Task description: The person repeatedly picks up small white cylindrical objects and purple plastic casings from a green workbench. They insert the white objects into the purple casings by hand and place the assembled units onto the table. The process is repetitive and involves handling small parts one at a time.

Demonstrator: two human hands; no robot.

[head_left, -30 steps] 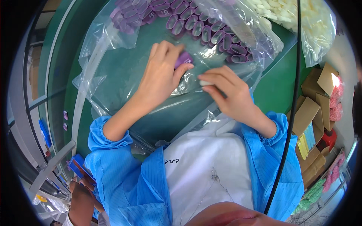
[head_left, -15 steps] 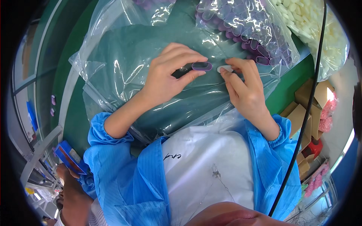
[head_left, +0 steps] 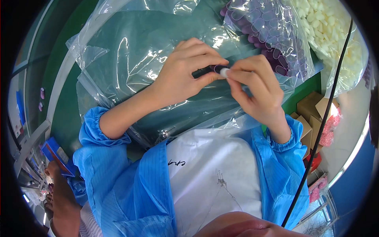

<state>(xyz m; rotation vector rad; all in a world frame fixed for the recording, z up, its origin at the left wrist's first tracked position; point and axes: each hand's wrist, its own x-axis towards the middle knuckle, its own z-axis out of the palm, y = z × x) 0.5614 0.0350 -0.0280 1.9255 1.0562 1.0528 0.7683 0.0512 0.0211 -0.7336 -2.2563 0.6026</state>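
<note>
Above a clear plastic sheet [head_left: 134, 51], my left hand [head_left: 177, 73] pinches a dark, short oval tube [head_left: 202, 72] with a purple rim between thumb and fingers. My right hand [head_left: 258, 85] is closed on a small white oval piece [head_left: 224, 72], held at the tube's rim end. The two pieces meet or nearly meet there; fingertips and blur hide whether one sits inside the other. Beyond my right hand, a clear bag of purple oval tubes [head_left: 276, 59] lies on the sheet.
A clear bag of cream-coloured pieces [head_left: 319, 23] is at the far right. Cardboard boxes [head_left: 312, 108] stand below the green table edge. A black cable [head_left: 329, 91] crosses the right side. At lower left are a blue box [head_left: 59, 156] and another person's arm [head_left: 65, 201].
My right hand has brought the white piece leftward to the tube's rim, closing the gap between them. My left hand has shifted slightly right, and the whole view has shifted a little.
</note>
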